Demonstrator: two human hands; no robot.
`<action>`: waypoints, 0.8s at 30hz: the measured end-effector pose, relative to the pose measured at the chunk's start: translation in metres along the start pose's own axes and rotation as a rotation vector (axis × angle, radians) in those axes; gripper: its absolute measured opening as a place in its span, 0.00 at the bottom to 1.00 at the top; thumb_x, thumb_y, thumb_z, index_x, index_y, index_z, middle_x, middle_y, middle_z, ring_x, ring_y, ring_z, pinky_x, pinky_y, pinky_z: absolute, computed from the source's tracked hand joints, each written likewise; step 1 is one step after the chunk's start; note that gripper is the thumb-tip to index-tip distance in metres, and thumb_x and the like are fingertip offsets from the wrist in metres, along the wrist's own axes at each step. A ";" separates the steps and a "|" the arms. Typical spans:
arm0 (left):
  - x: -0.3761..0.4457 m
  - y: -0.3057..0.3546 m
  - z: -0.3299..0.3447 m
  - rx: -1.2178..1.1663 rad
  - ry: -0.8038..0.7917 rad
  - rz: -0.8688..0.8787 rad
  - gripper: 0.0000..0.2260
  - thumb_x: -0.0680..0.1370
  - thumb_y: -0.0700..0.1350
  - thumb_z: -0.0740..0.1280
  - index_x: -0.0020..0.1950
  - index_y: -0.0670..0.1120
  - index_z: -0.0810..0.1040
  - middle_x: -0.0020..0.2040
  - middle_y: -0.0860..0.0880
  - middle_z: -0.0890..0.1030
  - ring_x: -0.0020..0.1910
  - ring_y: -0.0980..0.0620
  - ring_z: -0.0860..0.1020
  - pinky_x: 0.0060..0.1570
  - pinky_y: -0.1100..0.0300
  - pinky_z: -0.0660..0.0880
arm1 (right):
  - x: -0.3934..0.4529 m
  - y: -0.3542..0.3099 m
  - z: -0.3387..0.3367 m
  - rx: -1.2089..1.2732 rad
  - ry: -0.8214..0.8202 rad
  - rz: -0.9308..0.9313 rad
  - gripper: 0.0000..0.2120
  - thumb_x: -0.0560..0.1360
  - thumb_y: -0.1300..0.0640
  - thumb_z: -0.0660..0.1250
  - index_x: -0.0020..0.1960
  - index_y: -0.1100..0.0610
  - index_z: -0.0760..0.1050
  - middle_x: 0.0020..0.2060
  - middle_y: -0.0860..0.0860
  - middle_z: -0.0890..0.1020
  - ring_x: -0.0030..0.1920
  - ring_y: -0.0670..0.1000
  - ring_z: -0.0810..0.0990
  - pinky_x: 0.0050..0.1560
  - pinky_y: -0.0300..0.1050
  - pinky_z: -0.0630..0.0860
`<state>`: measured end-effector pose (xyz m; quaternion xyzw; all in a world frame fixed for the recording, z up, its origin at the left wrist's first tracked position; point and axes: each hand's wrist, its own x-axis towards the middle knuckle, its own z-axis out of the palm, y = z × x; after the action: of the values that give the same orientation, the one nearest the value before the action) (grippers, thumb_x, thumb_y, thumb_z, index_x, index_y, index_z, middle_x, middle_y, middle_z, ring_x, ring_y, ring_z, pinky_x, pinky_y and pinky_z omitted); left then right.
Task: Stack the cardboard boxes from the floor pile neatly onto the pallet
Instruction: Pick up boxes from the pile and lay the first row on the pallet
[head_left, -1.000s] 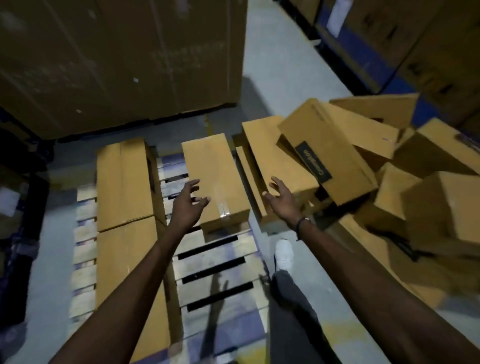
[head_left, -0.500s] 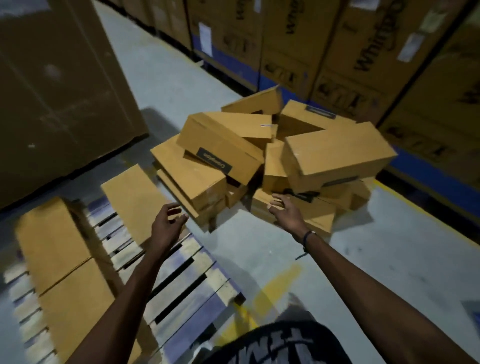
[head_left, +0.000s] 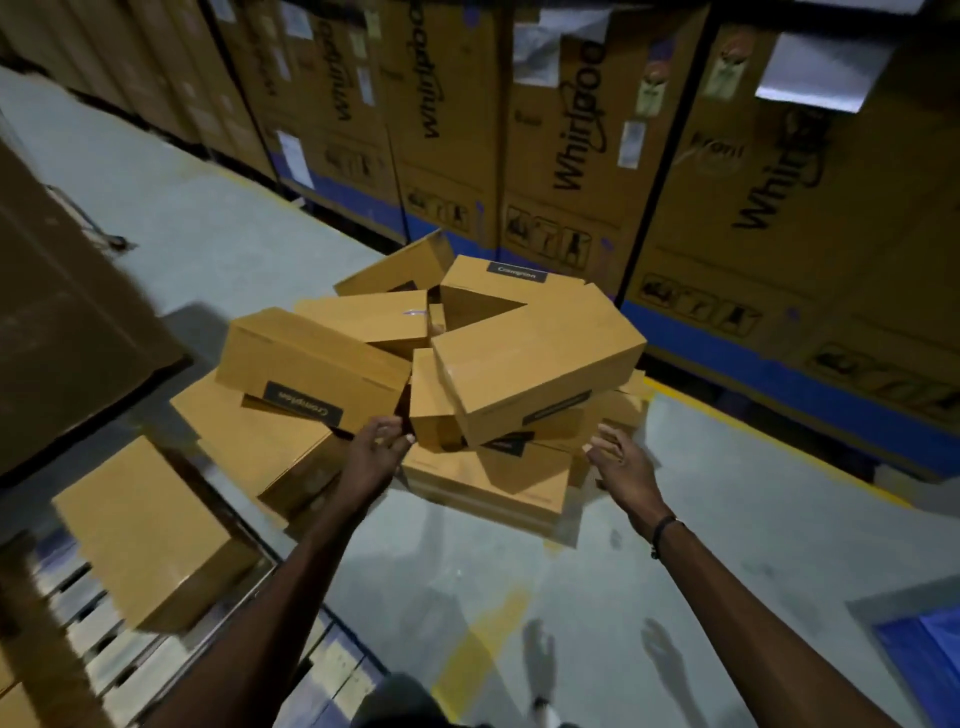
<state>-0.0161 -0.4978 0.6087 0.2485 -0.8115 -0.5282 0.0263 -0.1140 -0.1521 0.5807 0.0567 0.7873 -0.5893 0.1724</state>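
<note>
Before the floor pile (head_left: 415, 395), my left hand (head_left: 376, 452) and right hand (head_left: 618, 462) reach out open, holding nothing; next I must grip the top box (head_left: 540, 358) by both ends.

Both arms are extended further toward the floor pile (head_left: 467, 374). The left hand (head_left: 376, 454) now sits just beside the labelled box (head_left: 311, 358). The right hand (head_left: 618, 462) is near the top box (head_left: 535, 358), fingers spread.

Dim overhead light, soft shadows, blurred warped edges, sharper centre.
</note>
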 end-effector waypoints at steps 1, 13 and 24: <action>0.014 0.011 0.009 0.021 -0.012 0.013 0.14 0.81 0.44 0.71 0.65 0.44 0.76 0.59 0.48 0.79 0.54 0.53 0.78 0.46 0.62 0.77 | 0.009 0.000 -0.006 0.012 0.011 0.007 0.24 0.82 0.52 0.68 0.76 0.49 0.68 0.70 0.51 0.76 0.64 0.54 0.77 0.52 0.49 0.76; 0.268 0.099 0.100 0.109 -0.165 0.069 0.15 0.80 0.49 0.73 0.64 0.47 0.76 0.62 0.48 0.79 0.56 0.50 0.81 0.47 0.55 0.78 | 0.175 -0.014 0.023 0.200 0.139 0.146 0.36 0.78 0.48 0.73 0.81 0.48 0.60 0.77 0.51 0.68 0.66 0.54 0.75 0.60 0.56 0.79; 0.509 0.126 0.197 0.271 -0.433 0.019 0.24 0.77 0.52 0.76 0.70 0.48 0.75 0.70 0.48 0.74 0.68 0.47 0.73 0.61 0.53 0.72 | 0.357 -0.010 0.072 0.336 0.363 0.410 0.44 0.77 0.47 0.74 0.83 0.45 0.51 0.82 0.49 0.58 0.78 0.57 0.64 0.74 0.58 0.68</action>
<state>-0.5689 -0.5104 0.5194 0.1232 -0.8638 -0.4553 -0.1768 -0.4354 -0.2639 0.4518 0.3462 0.6690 -0.6442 0.1325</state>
